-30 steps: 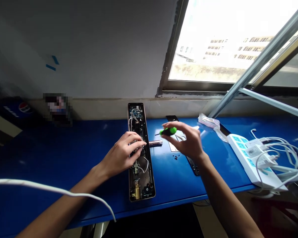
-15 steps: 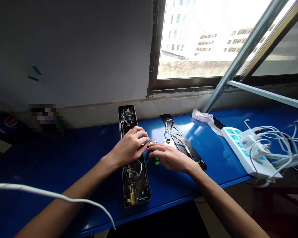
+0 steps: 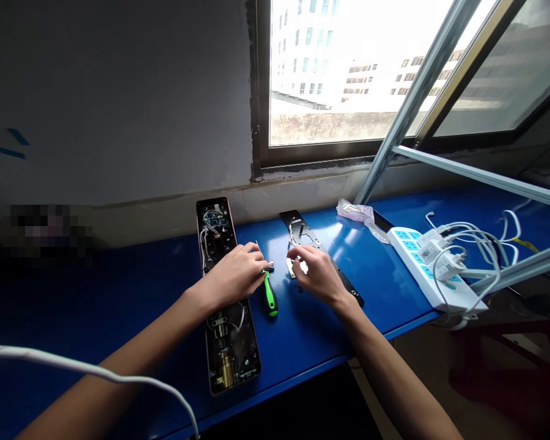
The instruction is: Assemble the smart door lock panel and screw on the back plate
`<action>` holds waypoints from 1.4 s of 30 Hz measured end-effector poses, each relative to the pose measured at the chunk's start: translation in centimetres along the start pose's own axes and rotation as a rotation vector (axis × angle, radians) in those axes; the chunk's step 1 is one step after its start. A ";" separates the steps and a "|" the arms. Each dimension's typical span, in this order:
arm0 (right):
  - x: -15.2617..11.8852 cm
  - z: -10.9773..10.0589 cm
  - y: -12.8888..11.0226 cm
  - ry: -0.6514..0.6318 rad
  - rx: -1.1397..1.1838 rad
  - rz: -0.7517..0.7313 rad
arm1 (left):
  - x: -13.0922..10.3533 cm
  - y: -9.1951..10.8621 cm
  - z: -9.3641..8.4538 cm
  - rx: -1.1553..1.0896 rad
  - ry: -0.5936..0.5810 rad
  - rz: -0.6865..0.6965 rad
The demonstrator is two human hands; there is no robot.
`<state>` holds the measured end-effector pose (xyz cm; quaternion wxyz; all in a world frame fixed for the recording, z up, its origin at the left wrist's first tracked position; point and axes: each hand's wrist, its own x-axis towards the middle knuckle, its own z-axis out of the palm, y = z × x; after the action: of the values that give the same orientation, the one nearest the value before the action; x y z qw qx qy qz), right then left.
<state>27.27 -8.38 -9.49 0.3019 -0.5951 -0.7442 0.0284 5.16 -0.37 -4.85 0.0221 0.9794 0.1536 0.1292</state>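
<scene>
A long open housing (image 3: 231, 360) with a circuit board, wires and a brass-coloured part lies on the blue table. My left hand (image 3: 238, 272) rests over its middle, fingers curled together at its right edge; what they grip is hidden. Just right of those fingers is a small metal piece (image 3: 271, 266). A green and black screwdriver (image 3: 270, 296) lies beside the housing. My right hand (image 3: 316, 272) is over a small light plate (image 3: 290, 267), thumb and forefinger bent towards each other at it. Under and behind this hand lies a long black plate (image 3: 348, 286) with a white cable.
A white power strip (image 3: 433, 287) with plugs and tangled cables lies at the right, by a metal frame (image 3: 394, 122). A plastic bag (image 3: 355, 211) lies near the wall. A white cable (image 3: 73, 362) crosses the lower left foreground.
My right hand has moved away from my left hand, over to the small light plate, and the screwdriver now shows fully. The camera view has shifted right.
</scene>
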 end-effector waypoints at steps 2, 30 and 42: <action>0.1 0.4 0.4 0.020 -0.073 0.074 | 0.4 0.3 0.3 0.011 -0.031 0.012; 5.2 1.8 -8.4 0.035 0.067 -0.476 | -10.0 -1.5 1.0 -0.075 0.652 -0.464; 5.9 3.1 -8.4 -0.063 0.090 -0.478 | -10.6 -0.9 0.8 -0.139 0.646 -0.434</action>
<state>17.83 -4.49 -6.24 0.3027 -0.3869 -0.8710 0.0079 -4.63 -2.73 -8.33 0.0658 0.8291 0.3472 0.4332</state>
